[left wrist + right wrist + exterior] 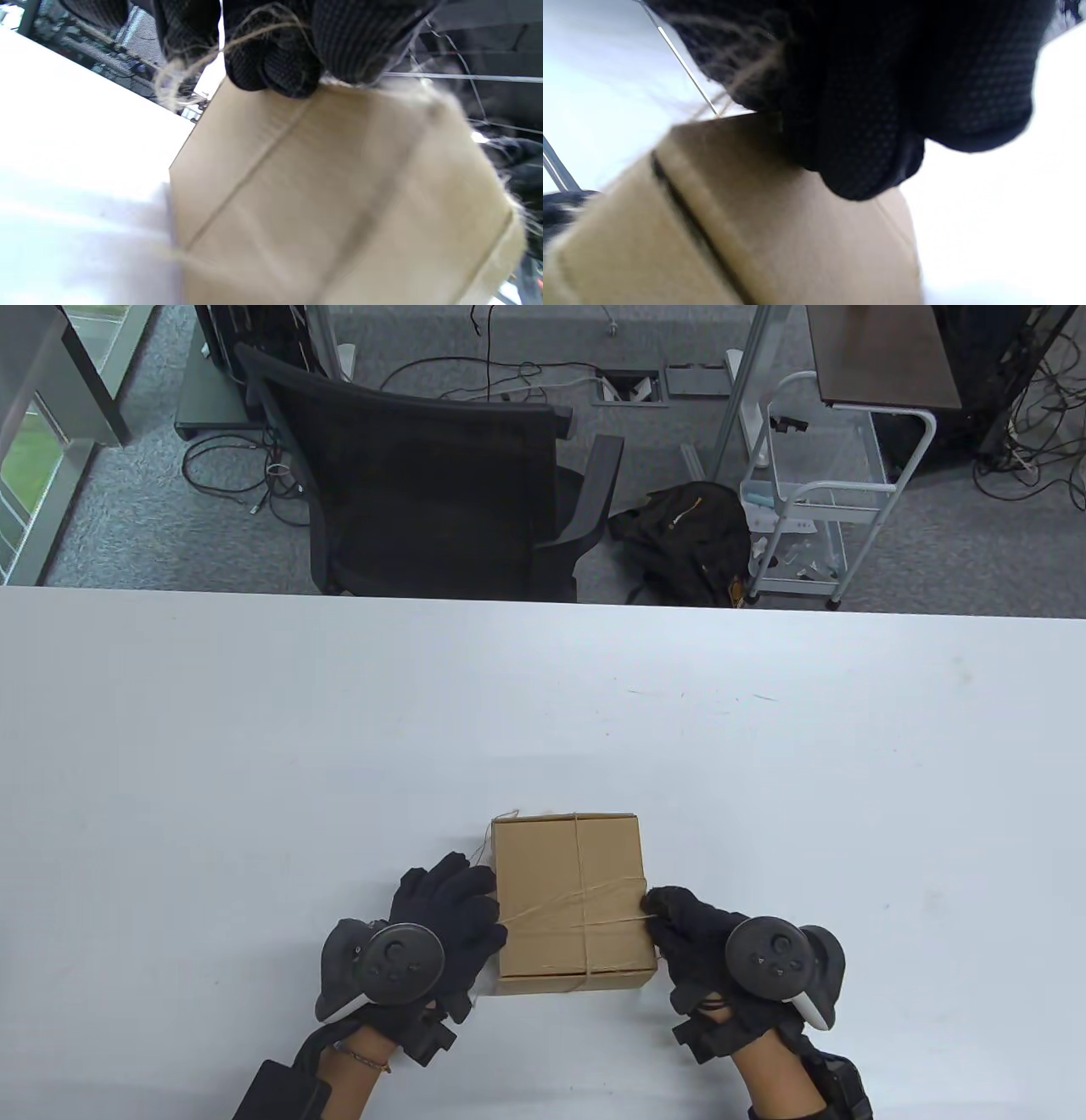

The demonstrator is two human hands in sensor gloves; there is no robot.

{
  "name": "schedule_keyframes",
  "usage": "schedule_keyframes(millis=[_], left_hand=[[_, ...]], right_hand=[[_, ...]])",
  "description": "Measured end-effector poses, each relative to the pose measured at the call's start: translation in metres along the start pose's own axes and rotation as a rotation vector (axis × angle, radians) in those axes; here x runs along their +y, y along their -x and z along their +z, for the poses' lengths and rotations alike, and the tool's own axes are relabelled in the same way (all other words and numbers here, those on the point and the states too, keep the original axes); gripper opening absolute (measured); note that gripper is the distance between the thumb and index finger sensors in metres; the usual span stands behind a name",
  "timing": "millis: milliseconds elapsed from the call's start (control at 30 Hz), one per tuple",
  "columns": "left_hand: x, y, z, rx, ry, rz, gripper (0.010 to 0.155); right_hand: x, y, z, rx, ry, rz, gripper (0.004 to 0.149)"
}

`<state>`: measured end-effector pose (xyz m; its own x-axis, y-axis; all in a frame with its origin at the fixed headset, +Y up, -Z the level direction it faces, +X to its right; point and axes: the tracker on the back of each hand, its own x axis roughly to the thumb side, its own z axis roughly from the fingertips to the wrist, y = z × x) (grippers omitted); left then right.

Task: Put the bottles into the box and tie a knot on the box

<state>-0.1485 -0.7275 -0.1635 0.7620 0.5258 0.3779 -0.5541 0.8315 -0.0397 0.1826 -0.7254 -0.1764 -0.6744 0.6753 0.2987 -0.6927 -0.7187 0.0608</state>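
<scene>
A closed brown cardboard box (543,882) stands near the table's front edge, with thin twine (579,865) wrapped crosswise over its lid. No bottle shows. My left hand (475,912) is against the box's left side; in the left wrist view its curled fingers (275,63) pinch a frayed strand of twine (191,63) above the box (322,190). My right hand (666,912) is at the box's right edge, fingertips pinching the twine where it crosses that edge. In the right wrist view the gloved fingers (865,127) press on the box (780,237), blurred.
The white table (254,772) stretches wide on all sides of the box. Beyond its far edge stand a black office chair (424,492), a black bag (687,534) on the floor and a white wire cart (806,509).
</scene>
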Motion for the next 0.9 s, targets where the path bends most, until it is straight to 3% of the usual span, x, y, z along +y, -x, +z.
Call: schedule_keyframes(millis=[67,200,233,300,400,467,533,600,633,667,833,900], left_hand=[[0.002,0.006,-0.001,0.005,0.000,0.066,0.047],[0.004,0.013,-0.001,0.059,0.023,0.075,0.048],[0.003,0.013,-0.001,0.059,0.015,0.068,0.047],[0.002,0.014,-0.003,0.065,0.015,0.085,0.047],[0.001,0.012,-0.006,0.075,0.052,0.086,0.047],[0.001,0.012,-0.007,0.072,0.047,0.081,0.047],[0.000,0.014,-0.007,0.070,0.054,0.099,0.047],[-0.001,0.016,-0.007,0.077,0.068,0.111,0.047],[-0.001,0.017,-0.007,0.083,0.072,0.125,0.047],[-0.001,0.017,-0.007,0.092,0.077,0.139,0.047],[-0.001,0.018,-0.007,0.094,0.086,0.142,0.048],[-0.001,0.018,-0.007,0.097,0.087,0.148,0.048]], right_hand=[[0.002,0.006,-0.001,-0.007,-0.036,-0.062,0.041],[0.001,0.028,-0.004,0.116,-0.206,-0.372,0.054],[-0.001,0.030,-0.004,0.124,-0.182,-0.383,0.056],[-0.012,0.030,-0.004,0.134,-0.084,-0.231,0.060],[-0.028,0.021,-0.002,0.086,0.089,0.275,0.058],[-0.032,0.020,0.000,0.060,0.212,0.516,0.056],[-0.034,0.023,0.001,0.080,0.294,0.586,0.056],[-0.036,0.031,0.000,0.132,0.298,0.559,0.061],[-0.036,0.035,0.000,0.158,0.281,0.505,0.061],[-0.037,0.042,0.000,0.187,0.249,0.334,0.061],[-0.032,0.076,0.005,0.259,0.344,-0.712,0.053],[-0.031,0.079,0.006,0.241,0.367,-0.906,0.051]])
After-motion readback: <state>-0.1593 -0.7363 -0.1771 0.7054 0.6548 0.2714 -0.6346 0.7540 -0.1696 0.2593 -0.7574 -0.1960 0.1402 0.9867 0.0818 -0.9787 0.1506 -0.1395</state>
